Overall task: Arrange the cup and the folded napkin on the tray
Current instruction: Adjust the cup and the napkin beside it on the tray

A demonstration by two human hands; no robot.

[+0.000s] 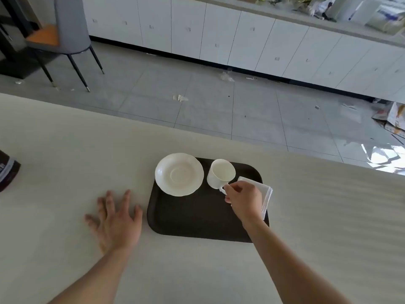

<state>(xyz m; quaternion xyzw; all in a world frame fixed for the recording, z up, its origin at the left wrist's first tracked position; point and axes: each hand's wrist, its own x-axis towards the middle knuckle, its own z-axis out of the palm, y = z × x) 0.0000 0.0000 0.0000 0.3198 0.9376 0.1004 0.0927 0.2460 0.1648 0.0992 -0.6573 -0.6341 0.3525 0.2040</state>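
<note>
Table [65,150]: a pale top that carries everything named below; grey tiled floor and a row of white cabinets lie beyond its far edge.
Tray [197,218]: dark, rounded corners, flat on the table; every place below is told from it.
Saucer [179,174]: white, empty, on the tray's far left corner, its rim reaching a little past the tray's left and far edges.
Left hand [116,222]: flat on the table just left of the tray, palm down, fingers spread and grasping nothing; the thumb lies close to the tray's left edge.
Right hand [243,199]: over the tray's right half, fingers pinched on the cup's handle.
Napkin [266,195]: white, folded, at the tray's right edge, one side lapping past the rim; the right hand hides much of it.
Cup [220,174]: white, empty, tilted with its mouth towards the camera, at the tray's far side just right of the saucer; whether its base touches the tray cannot be told.
Dark container [7,172]: on the table well left of the tray, cut off by the frame.
</note>
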